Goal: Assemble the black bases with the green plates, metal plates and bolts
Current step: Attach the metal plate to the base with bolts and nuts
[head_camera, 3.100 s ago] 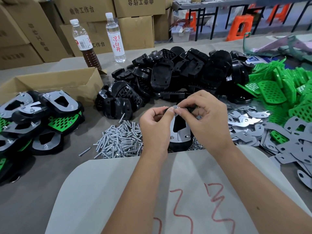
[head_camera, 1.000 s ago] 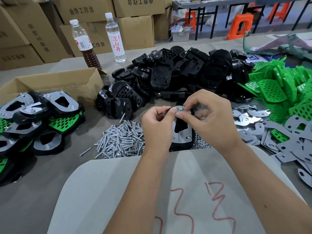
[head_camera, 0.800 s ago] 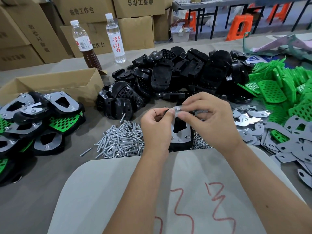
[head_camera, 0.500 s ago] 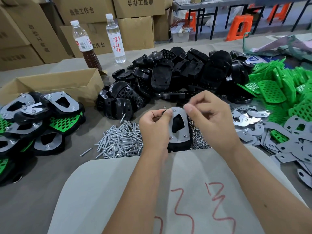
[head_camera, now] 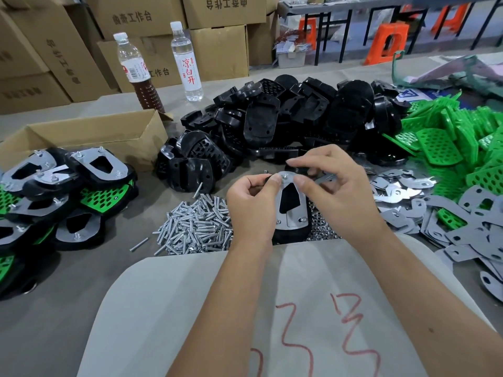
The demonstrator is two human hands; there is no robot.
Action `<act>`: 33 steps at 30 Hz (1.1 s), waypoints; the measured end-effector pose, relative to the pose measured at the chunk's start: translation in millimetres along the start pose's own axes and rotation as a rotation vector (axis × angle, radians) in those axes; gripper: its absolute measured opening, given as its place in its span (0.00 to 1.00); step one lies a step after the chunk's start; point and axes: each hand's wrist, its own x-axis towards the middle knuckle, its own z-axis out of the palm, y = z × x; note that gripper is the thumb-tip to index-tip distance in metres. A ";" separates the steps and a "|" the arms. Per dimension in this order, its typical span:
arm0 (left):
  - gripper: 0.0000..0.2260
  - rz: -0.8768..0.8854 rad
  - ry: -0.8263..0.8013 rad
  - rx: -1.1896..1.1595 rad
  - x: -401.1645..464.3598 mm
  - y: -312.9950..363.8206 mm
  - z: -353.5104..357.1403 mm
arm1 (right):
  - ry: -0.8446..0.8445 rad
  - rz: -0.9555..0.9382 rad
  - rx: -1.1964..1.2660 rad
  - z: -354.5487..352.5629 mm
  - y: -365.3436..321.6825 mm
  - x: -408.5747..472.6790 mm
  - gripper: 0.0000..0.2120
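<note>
My left hand [head_camera: 251, 202] grips the far end of a black base [head_camera: 291, 232] with a metal plate [head_camera: 291, 202] bolted on top, thumb pressed on the plate's top edge. My right hand [head_camera: 336, 191] hovers just right of that plate, fingers loosely curled, thumb tip near its top bolt; I cannot see anything in it. A heap of loose bolts [head_camera: 196, 224] lies left of the base. Black bases [head_camera: 285, 123] are piled behind. Green plates [head_camera: 449, 142] and grey metal plates [head_camera: 462, 221] lie at right.
Finished assemblies [head_camera: 62, 197] are stacked at left in front of an open cardboard box [head_camera: 89, 137]. Two bottles [head_camera: 187, 61] stand behind, with cartons beyond. A pale sheet with red marks [head_camera: 299, 308] covers the near edge. Small nuts [head_camera: 321, 229] lie under my right hand.
My right hand's pinch has come off the plate's top bolt and drawn slightly right. The assembly has tipped so the metal plate's face shows fully. My left hand keeps its hold.
</note>
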 end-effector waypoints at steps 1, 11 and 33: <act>0.05 0.016 -0.009 0.006 0.1 -0.8 0.0 | -0.011 0.014 0.018 3.4 -1.3 -0.1 0.08; 0.02 0.210 0.012 0.098 -2.2 -2.5 2.5 | 0.047 -0.164 -0.226 11.1 -6.9 4.5 0.05; 0.07 0.567 -0.067 0.231 -24.3 1.8 12.4 | 0.204 -0.055 -0.398 4.1 -4.7 10.4 0.19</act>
